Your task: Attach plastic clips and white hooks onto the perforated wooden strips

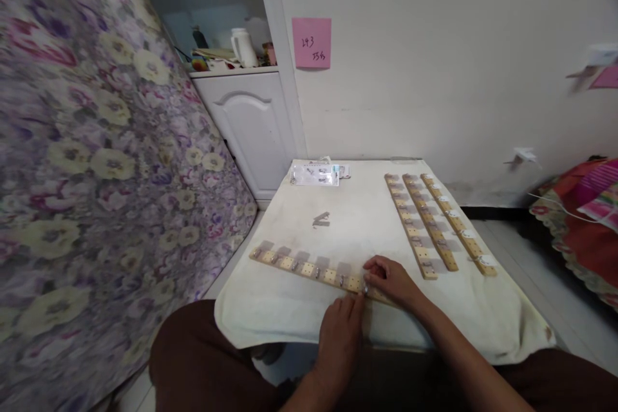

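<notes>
A long wooden strip (pixel 307 268) lies slantwise across the near part of the table, with several small metal hooks standing in a row along it. My right hand (pixel 392 278) comes over the strip's right part, thumb and fingers pinched around a small metal hook (pixel 365 289). At the strip's front edge, just left of that hook, my left hand (pixel 342 329) is closed, its fingertips pressed against the wood. Part of the strip's right end is hidden under my right hand and wrist.
Three similar strips (pixel 410 230) with hooks or white pieces lie at the table's right. Small grey metal pieces (pixel 321 220) rest mid-table, and a clear plastic package (pixel 315 174) lies at the back left. A floral curtain (pixel 120 193) hangs left; a wall (pixel 386 77) stands behind.
</notes>
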`<state>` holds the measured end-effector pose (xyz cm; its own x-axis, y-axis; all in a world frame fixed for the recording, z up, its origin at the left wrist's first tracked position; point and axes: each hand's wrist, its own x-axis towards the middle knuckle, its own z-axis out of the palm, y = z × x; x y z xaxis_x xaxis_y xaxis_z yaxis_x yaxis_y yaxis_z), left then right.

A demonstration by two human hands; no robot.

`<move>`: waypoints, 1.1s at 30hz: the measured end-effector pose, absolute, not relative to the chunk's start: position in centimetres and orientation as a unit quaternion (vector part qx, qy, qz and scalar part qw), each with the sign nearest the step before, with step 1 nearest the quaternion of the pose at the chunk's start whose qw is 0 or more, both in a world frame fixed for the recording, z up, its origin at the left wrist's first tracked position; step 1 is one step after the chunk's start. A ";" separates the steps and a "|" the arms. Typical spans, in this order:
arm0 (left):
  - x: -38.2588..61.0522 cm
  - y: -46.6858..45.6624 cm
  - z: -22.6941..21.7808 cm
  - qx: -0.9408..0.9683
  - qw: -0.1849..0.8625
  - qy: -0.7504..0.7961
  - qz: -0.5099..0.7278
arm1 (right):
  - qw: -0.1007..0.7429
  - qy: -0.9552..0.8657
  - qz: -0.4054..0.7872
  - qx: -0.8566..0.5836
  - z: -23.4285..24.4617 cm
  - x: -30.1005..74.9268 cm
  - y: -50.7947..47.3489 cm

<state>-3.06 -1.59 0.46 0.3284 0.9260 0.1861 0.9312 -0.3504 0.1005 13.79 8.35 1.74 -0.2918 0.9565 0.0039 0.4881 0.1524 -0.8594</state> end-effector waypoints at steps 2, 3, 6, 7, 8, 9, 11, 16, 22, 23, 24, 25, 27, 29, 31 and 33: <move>-3.1 -1.6 0.5 -0.815 0.008 -0.569 -0.105 | 0.288 -0.698 0.394 -0.523 1.9 13.7 8.3; -3.1 -1.6 0.5 -0.816 0.007 -0.568 -0.104 | 0.284 -0.698 0.393 -0.527 2.0 13.7 8.3; -3.2 -1.6 0.4 -0.817 0.008 -0.566 -0.106 | 0.276 -0.696 0.390 -0.535 2.1 13.6 8.2; -3.2 -1.6 0.3 -0.818 0.010 -0.565 -0.108 | 0.275 -0.695 0.392 -0.537 2.2 13.5 8.2; -3.2 -1.6 0.3 -0.819 0.011 -0.564 -0.109 | 0.274 -0.693 0.394 -0.537 2.2 13.5 8.2; -3.2 -1.5 0.2 -0.819 0.012 -0.563 -0.110 | 0.275 -0.692 0.396 -0.537 2.2 13.5 8.2; -3.3 -1.5 0.2 -0.818 0.010 -0.565 -0.112 | 0.277 -0.689 0.401 -0.537 2.1 13.4 8.3; -3.3 -1.5 0.1 -0.817 0.006 -0.565 -0.111 | 0.291 -0.677 0.418 -0.531 1.9 13.5 8.3; -3.3 -1.6 0.4 -0.819 0.009 -0.562 -0.116 | 0.300 -0.672 0.427 -0.526 1.5 13.5 8.4; -3.3 -1.7 0.4 -0.819 0.010 -0.561 -0.118 | 0.300 -0.670 0.430 -0.526 1.5 13.5 8.4; -3.3 -1.7 0.4 -0.819 0.010 -0.561 -0.119 | 0.300 -0.667 0.435 -0.525 1.4 13.5 8.5; -3.3 -1.6 0.4 -0.820 0.011 -0.560 -0.119 | 0.299 -0.664 0.441 -0.525 1.4 13.4 8.5; -3.3 -1.6 0.3 -0.820 0.013 -0.560 -0.122 | 0.298 -0.658 0.454 -0.521 1.3 13.4 8.6; -3.4 -1.6 0.2 -0.819 0.016 -0.560 -0.125 | 0.301 -0.654 0.464 -0.516 1.3 13.5 8.7; -3.4 -1.6 0.1 -0.818 0.017 -0.561 -0.127 | 0.306 -0.647 0.474 -0.512 1.3 13.5 8.7; -3.4 -1.6 0.0 -0.818 0.015 -0.561 -0.126 | 0.307 -0.641 0.486 -0.509 1.4 13.6 8.7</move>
